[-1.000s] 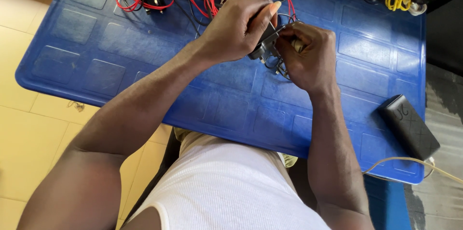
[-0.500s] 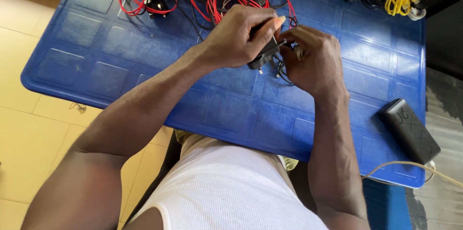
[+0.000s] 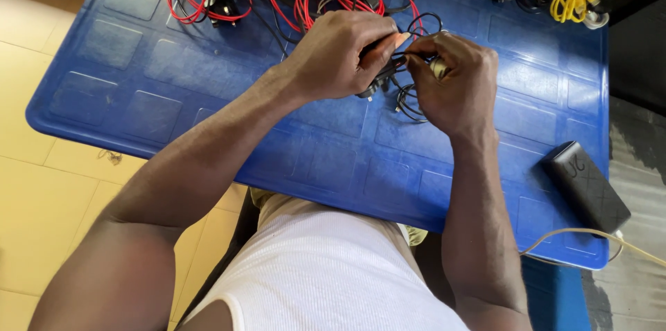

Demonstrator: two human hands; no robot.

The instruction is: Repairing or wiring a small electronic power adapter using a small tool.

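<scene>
Basically mid-table | left hand (image 3: 338,55) closed round a small black plug (image 3: 374,83) | right hand (image 3: 454,81) pinching its thin black cord (image 3: 408,102) | looks light; cord floppy, likely to tangle | best gripped by the hard plug body | blue table (image 3: 208,95)

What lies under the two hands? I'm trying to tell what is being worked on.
Under the left hand and right hand, thin black cable loops lie on the blue table. The small dark part they pinch is mostly covered.
</scene>
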